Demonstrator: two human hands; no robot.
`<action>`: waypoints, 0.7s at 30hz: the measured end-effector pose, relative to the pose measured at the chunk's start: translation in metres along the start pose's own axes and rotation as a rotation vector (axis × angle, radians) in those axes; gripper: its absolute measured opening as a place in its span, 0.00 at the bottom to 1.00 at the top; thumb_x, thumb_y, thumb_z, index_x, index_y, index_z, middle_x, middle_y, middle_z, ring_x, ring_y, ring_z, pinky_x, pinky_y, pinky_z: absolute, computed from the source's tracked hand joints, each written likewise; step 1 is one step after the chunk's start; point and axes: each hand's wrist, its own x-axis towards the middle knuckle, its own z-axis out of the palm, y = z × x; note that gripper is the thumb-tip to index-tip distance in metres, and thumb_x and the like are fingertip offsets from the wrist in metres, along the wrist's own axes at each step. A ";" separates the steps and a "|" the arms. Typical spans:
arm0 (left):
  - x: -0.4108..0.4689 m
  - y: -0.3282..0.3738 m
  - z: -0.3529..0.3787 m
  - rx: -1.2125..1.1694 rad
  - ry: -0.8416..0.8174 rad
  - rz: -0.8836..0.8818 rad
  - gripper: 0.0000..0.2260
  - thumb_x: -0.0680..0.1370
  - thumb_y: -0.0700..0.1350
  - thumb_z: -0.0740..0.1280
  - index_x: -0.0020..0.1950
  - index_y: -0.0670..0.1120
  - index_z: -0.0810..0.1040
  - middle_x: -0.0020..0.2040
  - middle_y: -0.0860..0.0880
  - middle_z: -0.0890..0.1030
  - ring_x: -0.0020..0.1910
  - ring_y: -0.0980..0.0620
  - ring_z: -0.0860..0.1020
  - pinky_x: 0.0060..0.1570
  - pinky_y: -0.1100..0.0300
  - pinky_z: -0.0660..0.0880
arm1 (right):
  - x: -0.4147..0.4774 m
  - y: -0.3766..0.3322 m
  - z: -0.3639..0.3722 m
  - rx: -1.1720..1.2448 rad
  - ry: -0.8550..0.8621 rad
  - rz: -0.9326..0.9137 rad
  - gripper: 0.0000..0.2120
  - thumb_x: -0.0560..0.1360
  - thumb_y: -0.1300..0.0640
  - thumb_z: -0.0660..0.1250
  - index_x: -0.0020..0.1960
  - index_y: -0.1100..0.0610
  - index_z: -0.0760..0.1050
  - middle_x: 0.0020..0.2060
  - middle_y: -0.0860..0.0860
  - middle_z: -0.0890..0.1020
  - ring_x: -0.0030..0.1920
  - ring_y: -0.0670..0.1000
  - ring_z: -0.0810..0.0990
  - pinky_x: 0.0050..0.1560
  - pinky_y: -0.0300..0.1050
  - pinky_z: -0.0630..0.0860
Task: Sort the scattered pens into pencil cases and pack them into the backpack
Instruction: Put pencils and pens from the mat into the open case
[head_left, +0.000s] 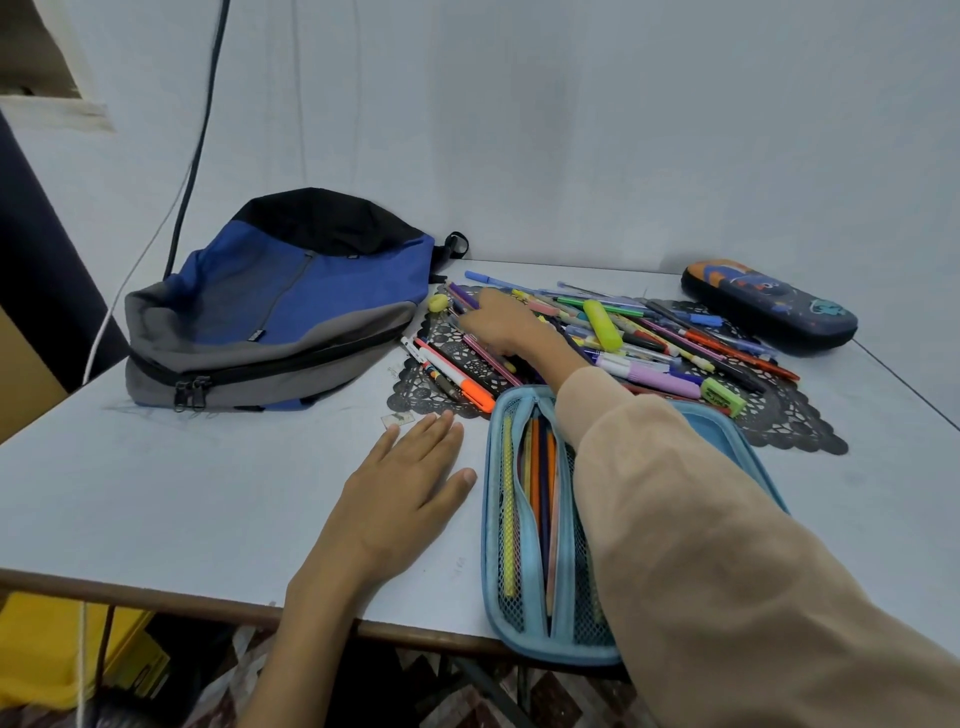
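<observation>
Nearest, an open light-blue pencil case (490, 545) holding pencils lies at the desk (208, 493) edge. The left hand (400, 499) lies flat beside it, grip apart. The right hand (501, 325) reaches among the scattered pens (644, 332), grip state unclear. Beyond lies a blue backpack (291, 306), labels unreadable.

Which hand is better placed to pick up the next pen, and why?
Right. The right hand is on the pen pile; the left hand rests flat on the table, short of it.
</observation>
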 end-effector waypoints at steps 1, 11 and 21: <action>0.000 0.000 0.000 -0.001 0.000 0.000 0.32 0.77 0.63 0.42 0.80 0.53 0.51 0.79 0.59 0.48 0.76 0.65 0.44 0.75 0.62 0.37 | 0.001 0.001 0.002 -0.019 -0.008 -0.008 0.07 0.79 0.56 0.59 0.43 0.57 0.66 0.34 0.53 0.71 0.37 0.55 0.72 0.33 0.44 0.65; 0.000 0.000 0.000 0.005 -0.005 0.001 0.35 0.75 0.66 0.38 0.80 0.54 0.51 0.79 0.59 0.47 0.76 0.65 0.44 0.75 0.61 0.37 | -0.002 0.003 0.004 -0.065 -0.102 0.020 0.16 0.73 0.54 0.73 0.46 0.58 0.66 0.35 0.51 0.71 0.38 0.53 0.74 0.37 0.45 0.72; 0.000 0.001 -0.001 0.024 -0.013 -0.003 0.33 0.77 0.64 0.40 0.80 0.53 0.50 0.79 0.58 0.47 0.76 0.65 0.44 0.76 0.61 0.38 | 0.000 -0.001 0.008 -0.344 -0.102 -0.029 0.15 0.72 0.52 0.72 0.42 0.56 0.66 0.36 0.50 0.69 0.45 0.54 0.73 0.42 0.47 0.70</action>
